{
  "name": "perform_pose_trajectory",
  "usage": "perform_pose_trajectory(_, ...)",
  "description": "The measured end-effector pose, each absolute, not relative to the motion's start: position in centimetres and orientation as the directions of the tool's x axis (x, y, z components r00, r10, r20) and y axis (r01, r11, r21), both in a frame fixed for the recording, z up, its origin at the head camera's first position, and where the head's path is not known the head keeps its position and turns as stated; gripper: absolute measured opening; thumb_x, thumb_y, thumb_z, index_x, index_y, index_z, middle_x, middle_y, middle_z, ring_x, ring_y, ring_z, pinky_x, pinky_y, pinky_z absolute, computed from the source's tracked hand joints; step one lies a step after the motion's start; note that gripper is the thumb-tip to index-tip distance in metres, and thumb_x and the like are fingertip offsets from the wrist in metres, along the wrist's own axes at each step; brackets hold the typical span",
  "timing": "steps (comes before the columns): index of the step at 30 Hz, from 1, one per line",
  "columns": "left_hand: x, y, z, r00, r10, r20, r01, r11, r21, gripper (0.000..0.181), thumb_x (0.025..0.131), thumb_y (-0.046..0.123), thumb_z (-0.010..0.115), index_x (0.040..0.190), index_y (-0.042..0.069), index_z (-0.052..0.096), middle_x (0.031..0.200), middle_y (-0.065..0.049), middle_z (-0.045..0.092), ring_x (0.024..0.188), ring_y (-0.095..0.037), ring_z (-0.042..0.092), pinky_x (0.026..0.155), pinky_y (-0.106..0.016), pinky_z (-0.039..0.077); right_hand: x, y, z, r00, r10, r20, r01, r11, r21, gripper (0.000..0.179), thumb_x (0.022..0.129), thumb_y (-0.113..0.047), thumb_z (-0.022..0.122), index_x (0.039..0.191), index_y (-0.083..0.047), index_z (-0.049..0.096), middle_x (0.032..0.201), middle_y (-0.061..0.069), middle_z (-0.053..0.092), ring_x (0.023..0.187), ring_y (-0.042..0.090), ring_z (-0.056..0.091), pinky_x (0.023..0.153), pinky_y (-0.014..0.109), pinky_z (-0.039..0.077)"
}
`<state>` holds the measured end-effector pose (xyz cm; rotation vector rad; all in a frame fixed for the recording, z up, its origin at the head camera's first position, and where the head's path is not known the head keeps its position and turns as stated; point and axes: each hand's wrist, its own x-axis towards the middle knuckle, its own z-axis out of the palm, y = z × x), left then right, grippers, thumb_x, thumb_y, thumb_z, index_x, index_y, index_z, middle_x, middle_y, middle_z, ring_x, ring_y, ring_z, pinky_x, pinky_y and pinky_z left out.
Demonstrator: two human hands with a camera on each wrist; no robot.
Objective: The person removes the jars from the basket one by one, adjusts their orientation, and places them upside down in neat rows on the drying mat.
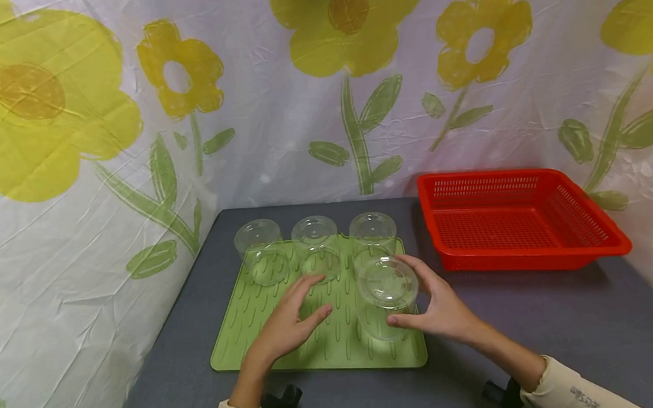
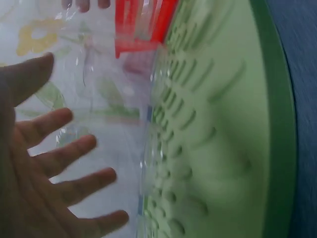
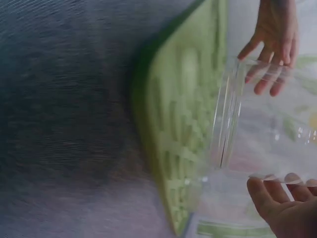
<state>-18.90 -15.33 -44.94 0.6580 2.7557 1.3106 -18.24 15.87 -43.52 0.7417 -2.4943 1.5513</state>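
Note:
My right hand (image 1: 444, 306) grips a clear plastic cup (image 1: 388, 288) by its right side, thumb at the front and fingers behind. The cup stands upright over the front right of a green ridged mat (image 1: 336, 348). In the right wrist view, this cup (image 3: 277, 129) has its thick ridged rim towards the mat, and the right hand's fingertips (image 3: 260, 191) lie against its wall. My left hand (image 1: 286, 324) hovers over the mat's middle, fingers spread and holding nothing. The left wrist view shows the same hand (image 2: 59, 173) with its fingers apart.
Three more clear cups, left (image 1: 257, 237), middle (image 1: 314, 230) and right (image 1: 372, 226), stand in a row along the mat's back edge. A red perforated basket (image 1: 526, 256) sits at the back right of the grey table (image 1: 475, 377). A flowered cloth (image 1: 254, 139) hangs behind.

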Motion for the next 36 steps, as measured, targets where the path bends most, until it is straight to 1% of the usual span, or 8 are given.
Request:
perform_pose_trajectory(5,-18.8,-16.3,-45.9,-0.914,0.392,0.101,0.357,0.661,0.660,0.056,0.102,0.038,0.062,0.151,0.014,0.049,0.157,-0.014,0.045,0.148,-0.039,0.038,0.115,-0.065,0.034,-18.2,15.8,-45.0,-0.886,-0.336,0.320,-0.440,0.387,-0.810,0.101,0.070,-0.026,0.095,0.154,-0.019,0.039,0.149,0.009,0.053,0.119,0.026,0.064,0.099,0.038,0.055)
perform_pose_trajectory(9,-18.6,-16.6,-46.6,-0.913,0.397,0.097,0.370,0.700,0.611,0.053,0.102,0.035,0.061,0.146,0.007,0.053,0.152,-0.017,0.051,0.144,-0.042,0.042,0.115,-0.066,0.032,-18.2,15.7,-45.5,-0.886,-0.335,0.320,-0.439,0.383,-0.813,0.102,0.070,-0.026,0.096,0.154,-0.016,0.039,0.152,0.011,0.051,0.126,0.031,0.060,0.102,0.043,0.054)
perform_pose_trajectory(16,-18.3,-16.6,-46.9,-0.918,0.388,0.083,0.357,0.714,0.602,0.050,0.102,0.037,0.061,0.144,0.009,0.056,0.147,-0.013,0.056,0.141,-0.041,0.046,0.114,-0.065,0.034,-18.1,15.6,-45.9,-0.888,-0.324,0.326,-0.440,0.393,-0.808,0.104,0.070,-0.026,0.096,0.155,-0.015,0.038,0.154,0.012,0.047,0.131,0.036,0.055,0.102,0.050,0.053)
perform_pose_trajectory(21,-18.4,-16.7,-47.0,-0.917,0.393,0.071,0.355,0.720,0.597,0.049,0.102,0.038,0.061,0.142,0.009,0.057,0.147,-0.014,0.057,0.141,-0.042,0.046,0.114,-0.066,0.033,-18.0,15.6,-46.2,-0.893,-0.315,0.322,-0.430,0.385,-0.816,0.104,0.070,-0.026,0.096,0.156,-0.018,0.037,0.154,0.014,0.047,0.126,0.034,0.060,0.100,0.045,0.055)
perform_pose_trajectory(23,-18.4,-16.7,-47.2,-0.915,0.400,0.061,0.357,0.727,0.587,0.049,0.102,0.038,0.062,0.139,0.007,0.060,0.146,-0.017,0.057,0.140,-0.043,0.046,0.113,-0.069,0.032,-18.0,15.6,-46.3,-0.895,-0.315,0.317,-0.426,0.385,-0.819,0.104,0.070,-0.026,0.095,0.156,-0.019,0.037,0.154,0.013,0.048,0.125,0.033,0.061,0.099,0.043,0.055)
perform_pose_trajectory(28,-18.6,-16.8,-47.5,-0.913,0.409,0.018,0.353,0.766,0.538,0.044,0.100,0.037,0.064,0.131,0.005,0.067,0.144,-0.021,0.057,0.139,-0.049,0.045,0.109,-0.077,0.030,-18.1,15.5,-46.4,-0.896,-0.316,0.311,-0.420,0.383,-0.823,0.105,0.070,-0.026,0.095,0.156,-0.017,0.036,0.155,0.013,0.046,0.129,0.036,0.057,0.101,0.045,0.054)
perform_pose_trajectory(33,-18.5,-16.8,-47.4,-0.914,0.404,-0.028,0.333,0.789,0.516,0.040,0.099,0.036,0.066,0.124,0.006,0.072,0.146,-0.020,0.055,0.142,-0.053,0.038,0.108,-0.082,0.024,-18.0,15.2,-46.5,-0.899,-0.312,0.309,-0.417,0.386,-0.823,0.106,0.070,-0.026,0.096,0.157,-0.018,0.036,0.155,0.014,0.046,0.129,0.039,0.057,0.100,0.047,0.054)
perform_pose_trajectory(36,-18.5,-16.9,-47.3,-0.915,0.401,-0.047,0.319,0.789,0.525,0.039,0.099,0.037,0.067,0.122,0.007,0.073,0.147,-0.019,0.055,0.143,-0.053,0.037,0.109,-0.083,0.021,-18.0,15.2,-46.6,-0.902,-0.308,0.304,-0.409,0.381,-0.829,0.106,0.070,-0.026,0.095,0.157,-0.019,0.035,0.155,0.016,0.046,0.126,0.040,0.060,0.098,0.051,0.054)
